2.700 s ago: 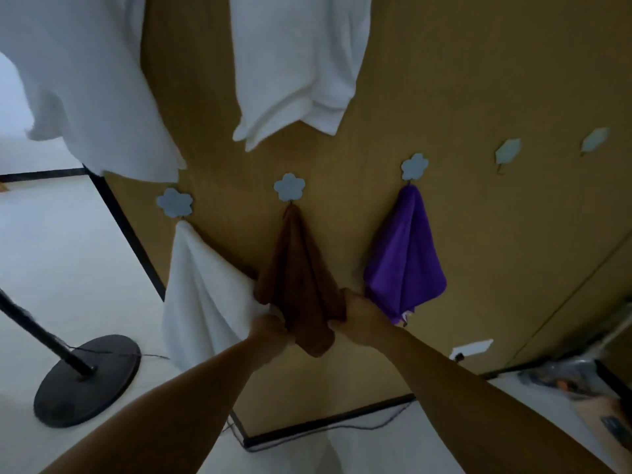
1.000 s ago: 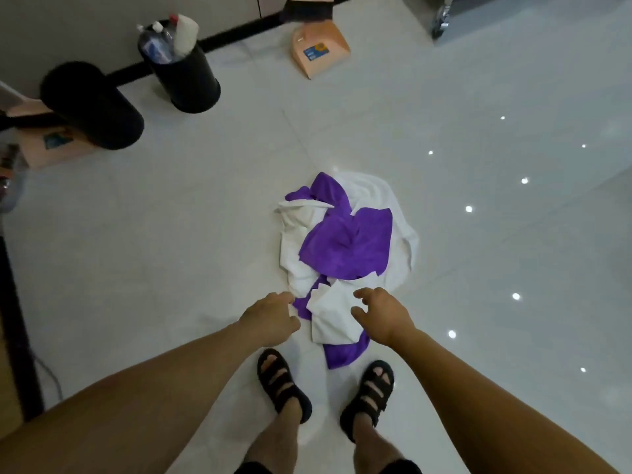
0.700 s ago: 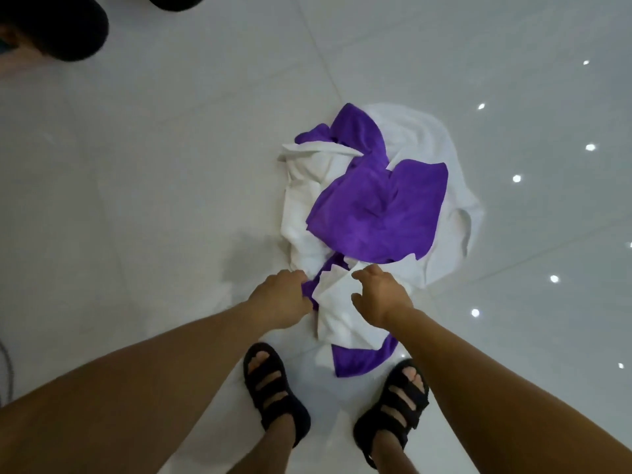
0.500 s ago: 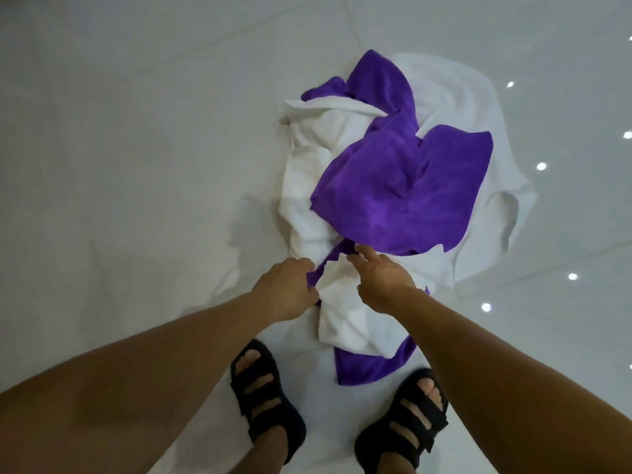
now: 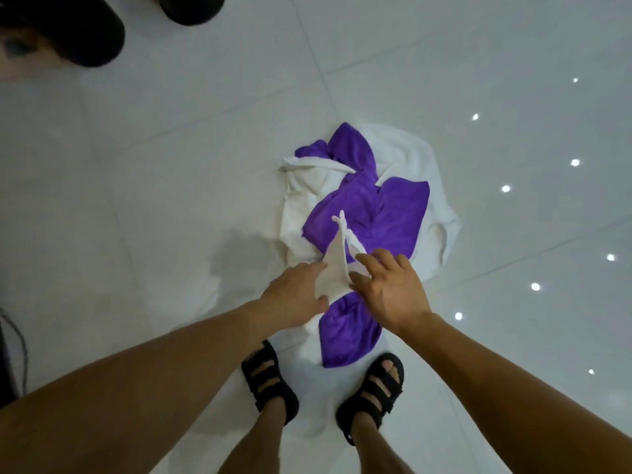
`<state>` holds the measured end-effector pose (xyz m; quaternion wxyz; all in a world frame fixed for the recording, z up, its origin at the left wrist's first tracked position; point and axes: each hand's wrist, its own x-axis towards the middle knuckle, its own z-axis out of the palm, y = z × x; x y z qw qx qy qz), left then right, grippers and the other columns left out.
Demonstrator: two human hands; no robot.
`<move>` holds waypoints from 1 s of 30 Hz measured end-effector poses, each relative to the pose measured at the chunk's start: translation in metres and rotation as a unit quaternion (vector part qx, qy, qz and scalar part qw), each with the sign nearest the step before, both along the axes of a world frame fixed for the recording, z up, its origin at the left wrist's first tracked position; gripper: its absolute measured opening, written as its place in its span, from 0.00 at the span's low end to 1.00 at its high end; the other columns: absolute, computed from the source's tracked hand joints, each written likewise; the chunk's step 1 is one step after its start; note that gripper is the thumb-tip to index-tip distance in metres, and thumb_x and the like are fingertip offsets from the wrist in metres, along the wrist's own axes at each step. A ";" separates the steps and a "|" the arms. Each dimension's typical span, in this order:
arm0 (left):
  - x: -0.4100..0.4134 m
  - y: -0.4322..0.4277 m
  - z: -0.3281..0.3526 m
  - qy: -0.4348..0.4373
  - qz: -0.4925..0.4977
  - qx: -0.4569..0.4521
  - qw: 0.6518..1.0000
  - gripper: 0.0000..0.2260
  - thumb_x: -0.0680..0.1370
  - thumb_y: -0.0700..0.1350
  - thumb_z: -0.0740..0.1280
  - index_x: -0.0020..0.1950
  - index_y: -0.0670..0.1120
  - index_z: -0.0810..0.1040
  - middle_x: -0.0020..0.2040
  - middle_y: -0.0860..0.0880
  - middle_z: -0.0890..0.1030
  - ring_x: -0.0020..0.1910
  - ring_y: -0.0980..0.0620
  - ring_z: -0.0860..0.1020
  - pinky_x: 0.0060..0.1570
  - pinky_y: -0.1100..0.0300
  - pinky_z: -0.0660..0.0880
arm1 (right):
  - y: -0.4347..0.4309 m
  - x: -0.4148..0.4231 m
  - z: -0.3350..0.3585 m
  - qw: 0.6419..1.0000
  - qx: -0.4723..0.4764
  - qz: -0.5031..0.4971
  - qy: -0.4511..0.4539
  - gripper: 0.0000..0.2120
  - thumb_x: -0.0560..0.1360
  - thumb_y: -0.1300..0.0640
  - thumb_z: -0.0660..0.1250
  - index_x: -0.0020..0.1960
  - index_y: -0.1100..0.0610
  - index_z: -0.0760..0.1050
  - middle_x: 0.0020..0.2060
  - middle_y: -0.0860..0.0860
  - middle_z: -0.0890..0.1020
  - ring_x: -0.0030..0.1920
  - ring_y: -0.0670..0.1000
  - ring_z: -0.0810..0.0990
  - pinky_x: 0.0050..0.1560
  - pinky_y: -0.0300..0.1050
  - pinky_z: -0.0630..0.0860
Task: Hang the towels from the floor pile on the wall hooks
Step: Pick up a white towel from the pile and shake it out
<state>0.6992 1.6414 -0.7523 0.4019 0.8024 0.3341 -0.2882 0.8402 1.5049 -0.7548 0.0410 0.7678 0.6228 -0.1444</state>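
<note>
The glossy white tiled floor (image 5: 136, 200) fills nearly everything I see, dotted on my right with small bright reflections of lamps. My two bare forearms reach down and forward from the bottom corners. The towel pile (image 5: 413, 159) lies on the tiles straight ahead of my feet, with crumpled white towels underneath and around the edges. A large purple towel (image 5: 386, 213) is spread across its middle, and another purple piece (image 5: 349, 336) trails out of the near side, ending between my toes.

At the top left, a black round object (image 5: 78, 32) sits on the floor, and a second dark shape (image 5: 191, 6) is cut off by the frame beside it. I stand in black strapped sandals (image 5: 268, 381), one on each side of the pile's near end.

My left hand (image 5: 294, 292) pinches the lower edge of a small white towel (image 5: 333, 271), which is lifted clear of the heap with its corner pointing up over the purple cloth. My right hand (image 5: 390, 289) is just beside it, fingers spread wide and fairly straight, thumb against the same towel's edge.
</note>
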 end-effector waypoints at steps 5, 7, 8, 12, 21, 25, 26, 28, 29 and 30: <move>0.015 0.018 0.130 -0.087 -0.014 0.091 0.992 0.34 0.73 0.51 0.70 0.75 0.52 0.59 0.71 0.47 0.66 0.68 0.46 0.67 0.62 0.52 0.69 | 0.023 -0.003 0.130 0.990 0.120 -0.013 0.069 0.07 0.75 0.54 0.70 0.44 0.57 0.82 0.39 0.52 0.82 0.46 0.58 0.79 0.42 0.51 0.74; 0.016 0.029 0.184 -0.138 -0.028 0.110 0.984 0.35 0.72 0.50 0.71 0.75 0.54 0.60 0.73 0.50 0.63 0.70 0.48 0.63 0.65 0.53 0.67 | 0.037 -0.006 0.183 0.987 0.133 0.000 0.095 0.11 0.78 0.53 0.64 0.43 0.58 0.80 0.38 0.52 0.81 0.47 0.56 0.77 0.45 0.52 0.73; 0.015 0.035 0.210 -0.153 -0.046 0.115 0.980 0.33 0.72 0.50 0.70 0.75 0.54 0.61 0.74 0.51 0.61 0.72 0.49 0.60 0.67 0.53 0.65 | 0.044 -0.006 0.209 0.984 0.140 0.005 0.108 0.11 0.79 0.53 0.63 0.44 0.58 0.79 0.39 0.52 0.81 0.47 0.55 0.77 0.47 0.53 0.73; 0.009 0.067 0.303 -0.167 -0.140 0.185 0.958 0.23 0.73 0.53 0.69 0.66 0.48 0.74 0.73 0.52 0.64 0.74 0.52 0.56 0.70 0.55 0.60 | 0.070 -0.007 0.309 0.972 0.131 -0.029 0.195 0.13 0.81 0.51 0.57 0.44 0.58 0.73 0.36 0.51 0.76 0.39 0.52 0.71 0.46 0.51 0.70; -0.022 0.099 0.460 -0.103 -0.117 0.203 0.967 0.09 0.69 0.55 0.69 0.41 0.57 0.70 0.39 0.57 0.74 0.39 0.54 0.75 0.32 0.59 0.67 | 0.085 0.009 0.459 0.930 0.154 -0.122 0.310 0.13 0.71 0.39 0.70 0.39 0.47 0.73 0.34 0.44 0.78 0.37 0.44 0.76 0.38 0.42 0.71; -0.047 0.089 0.510 -0.078 -0.078 0.249 0.962 0.08 0.71 0.54 0.68 0.48 0.56 0.75 0.41 0.56 0.77 0.41 0.53 0.76 0.37 0.57 0.73 | 0.080 0.019 0.509 0.970 0.047 -0.062 0.229 0.17 0.62 0.40 0.78 0.41 0.46 0.76 0.37 0.44 0.79 0.40 0.47 0.78 0.37 0.42 0.73; -0.052 0.086 0.521 -0.068 -0.056 0.258 0.962 0.08 0.71 0.54 0.69 0.49 0.55 0.77 0.42 0.55 0.78 0.42 0.52 0.77 0.40 0.55 0.76 | 0.080 0.020 0.519 0.977 0.044 -0.052 0.200 0.13 0.64 0.42 0.77 0.41 0.46 0.76 0.36 0.44 0.79 0.40 0.48 0.78 0.36 0.41 0.72; -0.063 0.077 0.544 -0.066 0.017 0.259 0.963 0.10 0.72 0.55 0.69 0.48 0.52 0.79 0.43 0.52 0.80 0.41 0.52 0.79 0.42 0.54 0.78 | 0.079 0.020 0.537 0.973 0.088 -0.057 0.206 0.08 0.70 0.46 0.74 0.39 0.48 0.79 0.33 0.44 0.78 0.37 0.47 0.77 0.34 0.40 0.69; -0.070 0.072 0.555 -0.089 0.080 0.240 0.963 0.10 0.72 0.55 0.70 0.47 0.51 0.79 0.42 0.51 0.81 0.40 0.53 0.79 0.40 0.56 0.78 | 0.079 0.018 0.544 0.954 0.129 -0.073 0.262 0.08 0.72 0.48 0.73 0.37 0.48 0.79 0.31 0.44 0.77 0.34 0.46 0.76 0.33 0.39 0.68; -0.076 0.067 0.565 -0.128 0.157 0.209 0.957 0.10 0.72 0.55 0.71 0.46 0.50 0.79 0.41 0.51 0.81 0.38 0.53 0.79 0.36 0.59 0.77 | 0.078 0.013 0.551 0.919 0.170 -0.093 0.343 0.10 0.73 0.50 0.72 0.34 0.49 0.79 0.30 0.44 0.77 0.32 0.44 0.75 0.33 0.38 0.68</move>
